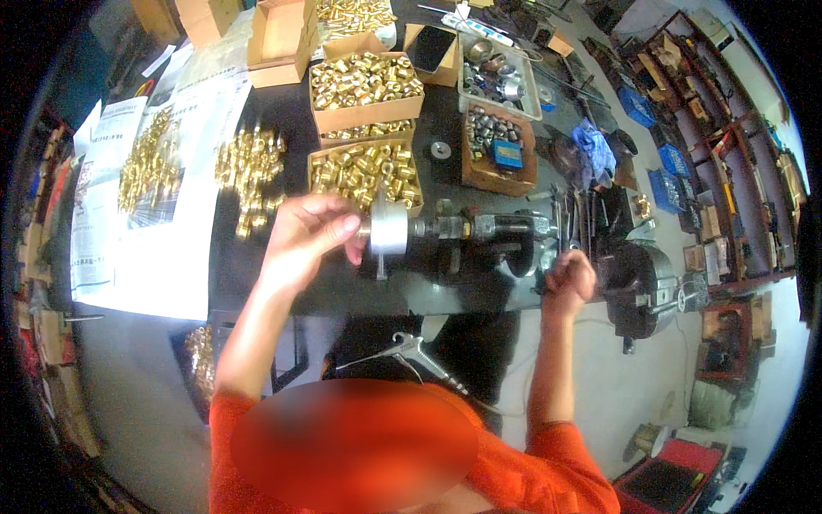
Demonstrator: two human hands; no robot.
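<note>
My left hand (pixel 312 231) is closed at the left end of a horizontal bench fixture (pixel 505 230). Its thumb and fingers pinch together just left of a silver metal wheel (pixel 390 230); whatever lies between them is hidden. A small brass ring shows on the fixture's shaft. By the fixture's right end, my right hand (pixel 571 276) is curled into a fist, and I cannot make out what is in it. Behind the wheel, a cardboard box of brass fittings (pixel 419 188) stands close to my left hand.
Loose brass fittings (pixel 248 167) lie left of the boxes, some on newspaper (pixel 193 248). Farther back are another box of brass nuts (pixel 377 111) and a phone (pixel 431 49). A bench vise (pixel 642 291) stands right of my right hand; an air gun (pixel 415 349) hangs below the table edge.
</note>
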